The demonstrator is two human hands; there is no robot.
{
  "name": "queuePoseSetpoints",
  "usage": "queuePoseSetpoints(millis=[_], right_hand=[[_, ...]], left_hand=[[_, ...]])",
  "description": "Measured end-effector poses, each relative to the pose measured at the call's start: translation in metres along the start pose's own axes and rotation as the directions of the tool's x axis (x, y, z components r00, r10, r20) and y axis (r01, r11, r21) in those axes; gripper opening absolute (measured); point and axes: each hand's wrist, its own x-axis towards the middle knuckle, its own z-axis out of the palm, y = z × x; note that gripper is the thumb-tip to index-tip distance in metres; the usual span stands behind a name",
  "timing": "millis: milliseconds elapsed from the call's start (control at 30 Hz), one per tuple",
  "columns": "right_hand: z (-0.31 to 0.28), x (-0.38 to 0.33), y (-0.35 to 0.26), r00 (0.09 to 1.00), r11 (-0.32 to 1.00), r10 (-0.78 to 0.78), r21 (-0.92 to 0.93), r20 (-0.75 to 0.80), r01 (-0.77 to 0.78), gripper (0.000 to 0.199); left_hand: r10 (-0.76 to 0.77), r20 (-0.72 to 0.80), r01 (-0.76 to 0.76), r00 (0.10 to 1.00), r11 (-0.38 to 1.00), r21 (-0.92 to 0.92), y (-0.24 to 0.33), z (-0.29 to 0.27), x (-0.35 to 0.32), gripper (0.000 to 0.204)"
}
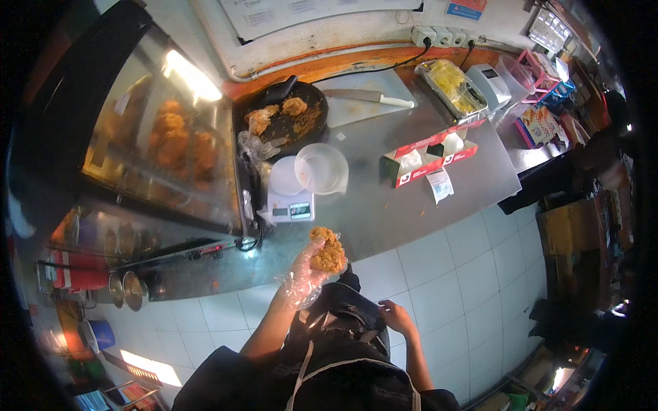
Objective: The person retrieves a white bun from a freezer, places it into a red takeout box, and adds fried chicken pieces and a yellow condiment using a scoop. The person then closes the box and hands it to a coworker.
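Head view: at the centre of the frame the left hand (306, 272), in a thin clear plastic glove, has its grip closed around a piece of fried chicken (328, 251), holding it up just below the front edge of the steel bench (384, 205). The right hand (395, 317) rests low against the dark apron (343, 322); its grip holds nothing I can make out. A steady hold looks wise here, fingers cupped under the crust so crumbs do not break off. Just above the chicken sit a white kitchen scale (290, 198) and a clear round tub (321, 168). Upper centre, a dark pan (288, 120) holds more fried pieces beside a cutting board with a knife (370, 97). A glass warming cabinet (164, 144) fills the left. White floor tiles (452, 288) spread lower right.
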Motion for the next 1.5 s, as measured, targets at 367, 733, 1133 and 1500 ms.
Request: queuePoseSetpoints(millis=[367,733,1133,1500], right_hand=[[-0.182,0.084,-0.205,0.847,0.906,-0.419,0.214,0.325,0.366,0.039],[-0.321,0.268,-0.359,0.730,0.769,-0.618,0.031,0.291,0.639,0.033],[-0.195,0.548,-0.520,0.339,-0.037,-0.831,-0.651,0.442,0.758,0.049],[-0.201,0.531,-0.500,0.387,-0.028,-0.795,-0.666,0.467,0.746,0.048]], left_hand=[[0.655,0.024,-0.519,0.755,0.576,0.632,0.144,0.064,0.137,0.046],[0.604,0.307,0.242,0.736,-0.658,0.713,0.243,0.063,0.261,0.042],[0.717,0.199,0.092,0.668,-0.345,0.934,0.284,0.050,0.257,0.034],[0.663,-0.225,0.214,0.714,0.100,0.972,0.278,0.066,0.328,0.070]])
